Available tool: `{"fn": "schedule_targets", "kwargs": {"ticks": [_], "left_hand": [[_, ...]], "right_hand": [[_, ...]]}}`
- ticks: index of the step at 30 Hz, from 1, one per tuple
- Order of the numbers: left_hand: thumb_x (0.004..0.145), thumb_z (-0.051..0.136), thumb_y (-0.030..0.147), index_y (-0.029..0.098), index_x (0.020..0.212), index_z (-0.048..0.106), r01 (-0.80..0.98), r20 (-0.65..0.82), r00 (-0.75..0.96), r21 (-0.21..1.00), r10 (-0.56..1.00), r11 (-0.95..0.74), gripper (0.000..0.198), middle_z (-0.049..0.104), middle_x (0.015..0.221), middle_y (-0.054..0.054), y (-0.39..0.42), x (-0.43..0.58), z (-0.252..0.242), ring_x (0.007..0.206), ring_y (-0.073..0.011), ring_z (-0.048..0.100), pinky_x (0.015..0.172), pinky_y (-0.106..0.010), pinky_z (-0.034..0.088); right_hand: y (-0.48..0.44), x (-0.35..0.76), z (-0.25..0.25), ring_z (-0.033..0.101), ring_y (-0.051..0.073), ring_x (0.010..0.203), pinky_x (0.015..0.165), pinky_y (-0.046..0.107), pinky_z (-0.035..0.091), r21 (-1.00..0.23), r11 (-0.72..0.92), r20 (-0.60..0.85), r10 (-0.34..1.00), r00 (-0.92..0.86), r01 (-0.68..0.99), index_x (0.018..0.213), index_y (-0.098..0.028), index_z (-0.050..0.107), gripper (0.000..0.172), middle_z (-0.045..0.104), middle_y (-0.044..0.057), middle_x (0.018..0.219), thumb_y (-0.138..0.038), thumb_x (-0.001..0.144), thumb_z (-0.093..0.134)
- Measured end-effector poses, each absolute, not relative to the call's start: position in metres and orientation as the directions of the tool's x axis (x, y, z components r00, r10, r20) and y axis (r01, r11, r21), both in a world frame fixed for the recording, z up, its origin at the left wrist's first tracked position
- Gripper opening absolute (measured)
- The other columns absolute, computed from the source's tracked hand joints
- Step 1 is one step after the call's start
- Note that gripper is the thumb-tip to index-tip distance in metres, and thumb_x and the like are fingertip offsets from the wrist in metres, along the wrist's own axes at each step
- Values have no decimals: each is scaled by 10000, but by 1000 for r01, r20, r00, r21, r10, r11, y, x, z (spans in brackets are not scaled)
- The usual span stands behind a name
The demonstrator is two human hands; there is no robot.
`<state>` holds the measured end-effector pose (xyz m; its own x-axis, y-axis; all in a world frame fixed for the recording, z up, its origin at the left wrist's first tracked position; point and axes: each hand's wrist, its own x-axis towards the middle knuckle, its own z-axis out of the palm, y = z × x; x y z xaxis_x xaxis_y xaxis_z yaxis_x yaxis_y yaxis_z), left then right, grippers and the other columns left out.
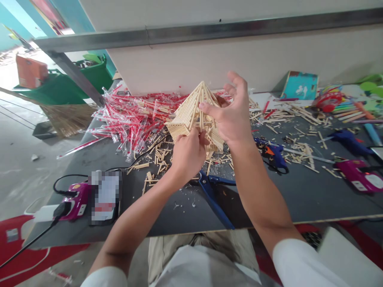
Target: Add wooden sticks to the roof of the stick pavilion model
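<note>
A small model house [191, 105] of thin pale wooden sticks, with a pointed roof, is held above the table in front of me. My left hand [190, 153] is closed on its lower front, fingers curled around the sticks. My right hand [235, 113] is at the right side of the roof. Its thumb lies across the front sticks, and a shaded finger shows behind the roof edge, while other fingers are raised and apart. Below the model, blue-handled cutting pliers [214, 199] lie at the table's front. Part of the model's base is hidden by my hands.
Red-and-clear plastic wrappers [134, 119] are heaped at the back left. Loose stick pieces [161, 157] are scattered around. A blue glue gun [277, 155] lies right, near a purple power adapter [359, 175]. A phone [106, 197] and another purple adapter [77, 201] sit left, with cables.
</note>
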<state>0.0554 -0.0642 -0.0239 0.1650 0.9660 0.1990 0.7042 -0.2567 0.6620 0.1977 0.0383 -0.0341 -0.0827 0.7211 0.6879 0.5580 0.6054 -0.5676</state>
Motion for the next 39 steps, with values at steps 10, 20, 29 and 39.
{"fn": "schedule_targets", "kwargs": {"ticks": [10,20,29,39], "left_hand": [[1036,369,263,169,1057,632,735,203,145,633,968,-242,280,764,857,-104,-66,57,-22,789,-201,701,795,-379,494],[1031,389,274,163,1093,640,739,189,147,632,971,-235,281,759,849,-108,-65,56,-23,838,-221,722,816,-386,498],[1047,370,312,180,1032,653,770,216,105,600,971,-217,313,757,838,-103,-65,59,-19,785,-210,688,762,-365,480],[1067,275,282,144,1069,640,898,166,88,413,982,-150,390,761,862,-138,-67,66,-11,733,-229,675,728,-388,444]], "right_hand": [[40,191,-40,484,298,1428,1102,530,547,-708,484,618,777,120,514,1639,-420,142,880,412,119,1521,-267,946,662],[48,193,-42,396,312,1508,1143,571,511,-694,549,660,744,105,466,1571,-416,300,739,422,77,1522,-296,941,669],[43,191,-36,424,304,1493,1124,552,530,-694,541,649,756,86,476,1535,-372,389,643,466,84,1506,-319,951,652],[41,187,-29,644,265,1249,1006,444,607,-787,536,589,800,113,306,1429,-315,514,591,531,97,1453,-371,888,748]]}}
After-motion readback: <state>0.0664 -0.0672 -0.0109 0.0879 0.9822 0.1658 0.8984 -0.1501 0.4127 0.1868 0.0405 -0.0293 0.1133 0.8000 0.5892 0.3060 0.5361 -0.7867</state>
